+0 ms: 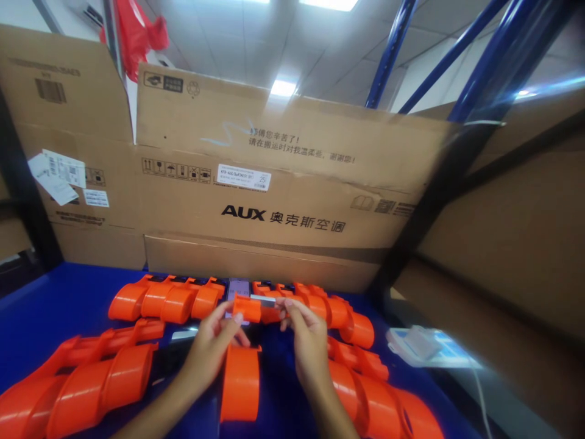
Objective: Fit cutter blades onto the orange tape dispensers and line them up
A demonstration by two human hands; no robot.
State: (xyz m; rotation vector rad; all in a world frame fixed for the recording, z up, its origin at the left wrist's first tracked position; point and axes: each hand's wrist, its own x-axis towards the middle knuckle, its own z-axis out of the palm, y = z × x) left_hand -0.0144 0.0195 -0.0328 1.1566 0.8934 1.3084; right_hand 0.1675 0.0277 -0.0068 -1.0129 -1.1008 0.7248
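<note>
Both hands meet over the middle of the table, the left hand and right hand pinching one part between them. Rows of parts lie left, right and behind; boxes stand behind them, and a pad lies right.

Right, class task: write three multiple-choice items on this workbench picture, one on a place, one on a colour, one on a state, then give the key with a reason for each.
1. Where is the cardboard box printed AUX?
A. Behind the parts
B. Under the bench
C. In the hands

2. What colour are the plastic parts on the blue bench?
A. Green
B. Orange
C. White

3. How is the small orange piece held?
A. Lying untouched
B. By one hand only
C. Between both hands

Key: 1 A, it stands at the bench's back edge. 2 B, all are orange. 3 C, the left hand and right hand both pinch it.
</note>
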